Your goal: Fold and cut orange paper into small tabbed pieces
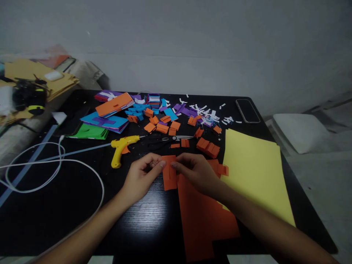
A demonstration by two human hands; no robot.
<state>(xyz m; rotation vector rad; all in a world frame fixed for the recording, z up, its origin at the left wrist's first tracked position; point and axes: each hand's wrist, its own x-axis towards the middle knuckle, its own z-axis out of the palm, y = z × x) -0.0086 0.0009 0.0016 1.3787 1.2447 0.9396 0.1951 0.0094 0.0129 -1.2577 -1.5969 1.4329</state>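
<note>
A small orange paper piece (169, 176) with a crease or slit down its middle is held up between my two hands over the black table. My left hand (143, 176) pinches its left edge between thumb and fingers. From the other side, my right hand (195, 168) grips the upper right edge, thumb on the front. Below my right wrist lies a larger orange paper sheet (203, 223) with a cut-out corner. Just beyond my hands are black-handled scissors (178, 138) and several folded orange paper pieces (207, 147).
A yellow glue gun (121, 148) lies left, near a looping white cable (99, 176). Yellow paper (253, 176) covers the right side. Folded coloured papers (107, 119), white paper scraps (205, 112) and a phone (247, 110) sit at the back of the black table (143, 227).
</note>
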